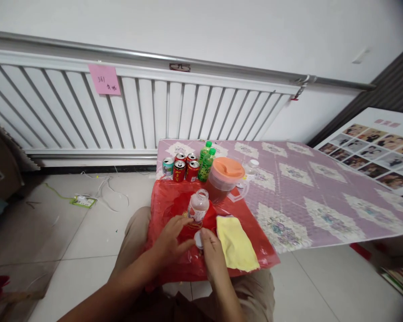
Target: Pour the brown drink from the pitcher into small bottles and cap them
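The left hand (170, 236) reaches in from 7 o'clock, palm down, fingers loosely spread and pointing to about 1 o'clock; it is part open and grasps nothing that shows. Its fingertips are at the lower part of the glass jar (199, 205), though I cannot tell whether they touch it, and its thumb points to 2 o'clock, close beside the white lid (198, 240). The right hand (213, 250) comes up from 5 o'clock, its fingers closed on the lid's 3 o'clock edge.

The jar stands upright on the red cover (158, 203), at 12 o'clock from the lid, uncapped mouth up and long axis near vertical. I cannot tell which face of the lid shows.

From the jar, the orange-lidded pitcher (218, 182) is at 1 o'clock, 2 green bottles (207, 165) at 12, 5 cans (179, 171) at 11 and the yellow cloth (237, 243) at 4.
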A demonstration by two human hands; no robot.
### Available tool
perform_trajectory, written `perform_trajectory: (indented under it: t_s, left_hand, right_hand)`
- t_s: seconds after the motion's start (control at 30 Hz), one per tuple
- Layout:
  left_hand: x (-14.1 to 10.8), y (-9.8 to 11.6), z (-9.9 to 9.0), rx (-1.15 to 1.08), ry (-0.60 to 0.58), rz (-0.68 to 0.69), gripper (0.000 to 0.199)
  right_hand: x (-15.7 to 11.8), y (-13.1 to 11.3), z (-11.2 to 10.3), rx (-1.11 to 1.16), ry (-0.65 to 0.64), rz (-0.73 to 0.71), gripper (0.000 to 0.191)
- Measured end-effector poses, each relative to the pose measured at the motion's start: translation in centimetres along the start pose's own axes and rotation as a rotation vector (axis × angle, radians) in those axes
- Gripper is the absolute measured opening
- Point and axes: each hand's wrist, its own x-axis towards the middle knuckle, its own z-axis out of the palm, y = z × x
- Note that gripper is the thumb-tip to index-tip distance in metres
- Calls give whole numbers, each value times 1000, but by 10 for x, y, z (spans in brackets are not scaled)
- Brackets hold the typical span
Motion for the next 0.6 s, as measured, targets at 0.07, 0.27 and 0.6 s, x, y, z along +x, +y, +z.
perform_trajectory:
  t_s: [0.07,0.27,0.6]
  left_hand:
    - [-19,-2,6,-17,-40,-25,55]
    - [-36,-5,-1,-46,-72,-127,43]
    - [-38,-8,-21,9,-8,-185,24]
  right_hand:
    - [0,-2,6,-80,-67,-59,47]
    - [-3,6,24,-203,-140,-85,38]
    - [-8,17,33,-198,-201,-104,29]
